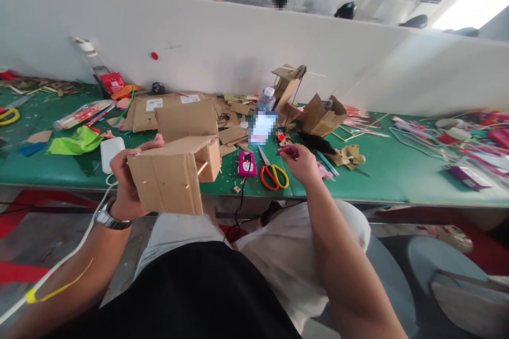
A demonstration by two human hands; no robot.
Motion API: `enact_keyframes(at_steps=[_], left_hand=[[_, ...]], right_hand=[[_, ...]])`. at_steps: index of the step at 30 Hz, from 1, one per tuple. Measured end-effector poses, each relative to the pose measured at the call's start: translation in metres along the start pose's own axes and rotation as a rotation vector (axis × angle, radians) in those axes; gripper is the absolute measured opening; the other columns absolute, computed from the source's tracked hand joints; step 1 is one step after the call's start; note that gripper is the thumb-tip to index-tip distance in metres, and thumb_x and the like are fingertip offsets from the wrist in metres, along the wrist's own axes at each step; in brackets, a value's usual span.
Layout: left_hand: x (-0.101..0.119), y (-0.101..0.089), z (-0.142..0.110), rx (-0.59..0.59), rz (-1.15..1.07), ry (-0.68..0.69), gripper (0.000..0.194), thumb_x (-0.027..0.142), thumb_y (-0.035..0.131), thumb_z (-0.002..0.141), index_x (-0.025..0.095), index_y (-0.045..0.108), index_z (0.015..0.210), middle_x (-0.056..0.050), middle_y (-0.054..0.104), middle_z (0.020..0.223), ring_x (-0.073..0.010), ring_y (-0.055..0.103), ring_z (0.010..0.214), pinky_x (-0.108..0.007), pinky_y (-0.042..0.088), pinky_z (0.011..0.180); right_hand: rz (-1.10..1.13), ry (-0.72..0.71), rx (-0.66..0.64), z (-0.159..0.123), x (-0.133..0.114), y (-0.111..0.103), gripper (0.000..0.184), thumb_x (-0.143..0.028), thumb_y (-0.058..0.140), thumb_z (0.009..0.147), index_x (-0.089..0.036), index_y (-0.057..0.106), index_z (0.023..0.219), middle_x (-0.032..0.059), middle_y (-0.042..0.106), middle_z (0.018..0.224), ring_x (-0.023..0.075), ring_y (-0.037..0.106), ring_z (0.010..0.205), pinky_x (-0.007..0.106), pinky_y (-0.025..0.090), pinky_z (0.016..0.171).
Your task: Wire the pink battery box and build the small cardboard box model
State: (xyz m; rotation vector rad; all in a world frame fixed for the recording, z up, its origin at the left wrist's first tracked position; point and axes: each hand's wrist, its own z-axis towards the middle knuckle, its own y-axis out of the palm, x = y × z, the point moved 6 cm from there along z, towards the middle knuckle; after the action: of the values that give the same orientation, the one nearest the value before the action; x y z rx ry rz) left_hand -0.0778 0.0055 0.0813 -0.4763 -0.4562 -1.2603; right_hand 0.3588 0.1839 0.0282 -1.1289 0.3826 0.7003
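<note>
My left hand (pixel 126 175), a watch on its wrist, grips a brown cardboard box (pixel 167 180) by its left side and holds it above the table's front edge. The box has an opening on its right side, with a thin wooden stick across the inside. My right hand (pixel 300 161) hovers over the table, fingers curled together in a pinch; whatever is between them is too small to make out. Just left of it lie scissors (pixel 274 176) with red and yellow handles. Beside the scissors is a small magenta box (pixel 247 164) with a dark cable on it.
Behind are a phone (pixel 263 126), a clear bottle (pixel 266 99), cardboard pieces (pixel 234 135) and cardboard models (pixel 323 115). A white charger (pixel 111 154) with a cable lies left, near green cloth (pixel 75 141). A white partition (pixel 222 47) borders the green table (pixel 382 185).
</note>
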Motion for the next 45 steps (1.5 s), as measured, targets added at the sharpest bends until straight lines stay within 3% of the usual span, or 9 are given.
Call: enact_keyframes(at_steps=[3, 7, 13, 16, 19, 23, 29, 33, 45], left_hand=[[-0.003, 0.001, -0.003, 0.04, -0.02, -0.043, 0.076, 0.041, 0.095, 0.073, 0.043, 0.053, 0.136, -0.002, 0.067, 0.142, -0.0302, 0.062, 0.137, -0.063, 0.042, 0.123], [-0.006, 0.012, -0.007, -0.058, 0.015, -0.063, 0.125, 0.05, 0.107, 0.042, 0.036, 0.048, 0.151, -0.012, 0.06, 0.146, -0.0402, 0.062, 0.135, -0.063, 0.048, 0.116], [-0.024, 0.035, -0.019, -0.149, 0.023, -0.202, 0.125, 0.065, 0.099, 0.053, 0.034, 0.042, 0.16, -0.016, 0.055, 0.152, -0.0418, 0.06, 0.135, -0.061, 0.052, 0.113], [-0.033, 0.046, -0.022, -0.122, -0.066, -0.26, 0.121, 0.069, 0.097, 0.053, 0.032, 0.047, 0.157, -0.018, 0.058, 0.148, -0.0398, 0.062, 0.133, -0.058, 0.054, 0.111], [-0.041, 0.051, -0.023, -0.085, -0.115, -0.291, 0.117, 0.071, 0.095, 0.055, 0.031, 0.05, 0.155, -0.018, 0.058, 0.148, -0.0386, 0.063, 0.133, -0.054, 0.056, 0.108], [-0.048, 0.051, -0.022, -0.054, -0.108, -0.284, 0.11, 0.074, 0.089, 0.062, 0.031, 0.05, 0.156, -0.017, 0.059, 0.149, -0.0385, 0.062, 0.133, -0.054, 0.057, 0.106], [-0.054, 0.052, -0.01, -0.051, -0.123, -0.293, 0.107, 0.075, 0.088, 0.065, 0.033, 0.051, 0.156, -0.015, 0.061, 0.149, -0.0369, 0.064, 0.132, -0.053, 0.058, 0.105], [-0.051, 0.055, -0.001, -0.065, -0.119, -0.311, 0.101, 0.075, 0.086, 0.068, 0.032, 0.054, 0.154, -0.015, 0.061, 0.151, -0.0383, 0.065, 0.133, -0.054, 0.059, 0.106], [-0.042, 0.06, 0.003, -0.058, -0.158, -0.321, 0.096, 0.073, 0.084, 0.072, 0.029, 0.058, 0.153, -0.015, 0.061, 0.154, -0.0395, 0.061, 0.14, -0.054, 0.055, 0.115]], right_hand=[[0.026, 0.002, 0.033, -0.001, -0.007, -0.004, 0.02, -0.039, 0.069, 0.09, -0.02, 0.074, 0.094, 0.0097, 0.079, 0.095, 0.0236, 0.07, 0.08, 0.04, 0.058, 0.082], [0.09, -0.018, 0.105, -0.004, -0.037, -0.013, 0.037, -0.052, 0.055, 0.1, -0.019, 0.07, 0.111, 0.0106, 0.078, 0.096, 0.0229, 0.069, 0.074, 0.038, 0.058, 0.074], [0.689, -0.345, 0.305, -0.022, -0.153, -0.027, 0.043, -0.067, 0.045, 0.105, -0.03, 0.061, 0.118, 0.0066, 0.066, 0.103, 0.0187, 0.063, 0.065, 0.033, 0.05, 0.052], [0.835, -0.507, 0.201, -0.025, -0.208, -0.021, 0.038, -0.064, 0.046, 0.107, -0.031, 0.063, 0.112, 0.0051, 0.063, 0.104, 0.0174, 0.061, 0.066, 0.032, 0.049, 0.05], [0.806, -0.606, 0.055, -0.021, -0.236, -0.007, 0.038, -0.061, 0.044, 0.109, -0.029, 0.064, 0.107, 0.0035, 0.065, 0.099, 0.0173, 0.062, 0.069, 0.035, 0.055, 0.063], [0.797, -0.574, -0.061, -0.012, -0.238, 0.019, 0.045, -0.066, 0.037, 0.109, -0.027, 0.06, 0.109, 0.0006, 0.064, 0.085, 0.0173, 0.061, 0.069, 0.037, 0.057, 0.07], [0.754, -0.552, -0.001, -0.004, -0.235, 0.049, 0.05, -0.07, 0.034, 0.109, -0.026, 0.058, 0.106, 0.0031, 0.065, 0.094, 0.0196, 0.066, 0.087, 0.039, 0.057, 0.087], [0.849, -0.424, -0.062, 0.0, -0.227, 0.067, 0.054, -0.076, 0.029, 0.106, -0.028, 0.052, 0.115, 0.0015, 0.063, 0.09, 0.0192, 0.069, 0.079, 0.036, 0.059, 0.074], [0.905, -0.414, -0.046, -0.005, -0.22, 0.058, 0.054, -0.076, 0.029, 0.106, -0.027, 0.05, 0.116, 0.001, 0.067, 0.085, 0.0168, 0.073, 0.067, 0.028, 0.059, 0.055]])
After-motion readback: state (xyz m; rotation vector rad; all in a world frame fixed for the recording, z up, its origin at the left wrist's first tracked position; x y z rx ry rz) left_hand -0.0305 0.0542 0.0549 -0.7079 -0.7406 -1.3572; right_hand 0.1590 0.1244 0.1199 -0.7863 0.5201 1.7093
